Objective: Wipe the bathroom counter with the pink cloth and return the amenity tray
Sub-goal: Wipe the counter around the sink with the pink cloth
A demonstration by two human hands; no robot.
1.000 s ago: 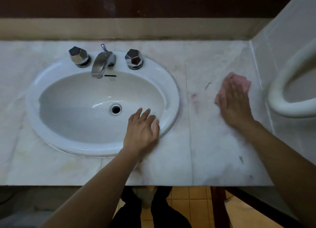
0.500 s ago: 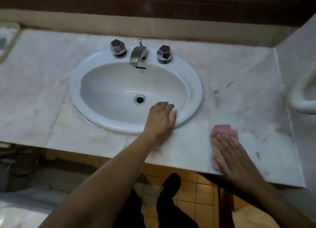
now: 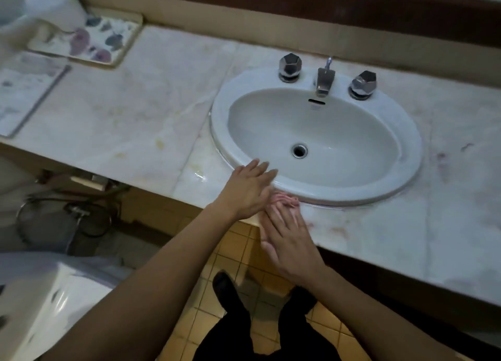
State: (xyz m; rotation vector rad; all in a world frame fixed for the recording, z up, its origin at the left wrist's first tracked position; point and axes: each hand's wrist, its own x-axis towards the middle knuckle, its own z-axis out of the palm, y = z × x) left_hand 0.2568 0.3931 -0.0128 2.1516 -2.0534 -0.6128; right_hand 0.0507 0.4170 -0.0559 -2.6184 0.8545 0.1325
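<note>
tray (image 3: 119, 52) far left of sink (image 3: 404, 171), cloth (image 3: 284, 199) before sink

Left hand (image 3: 248, 190) laid flat on sink (image 3: 410, 154) front rim, fingers straight; right hand (image 3: 288, 241) pressed flat just before rim, fingertips overlapped.

**One head-worn camera, tipped down over the counter**

A single wide-angle view looks from the person's head, forward and steeply down, from close in. Both forearms enter from the lower edge, and the left hand (image 3: 246, 190) and right hand (image 3: 290, 241) meet just below the frame's centre. The counter (image 3: 135, 111) runs slanted from upper left to lower right. The sink (image 3: 410, 154) sits right of centre and the tray (image 3: 108, 49) in the upper left corner. The tiled floor (image 3: 238, 252) fills the lower middle.
</note>
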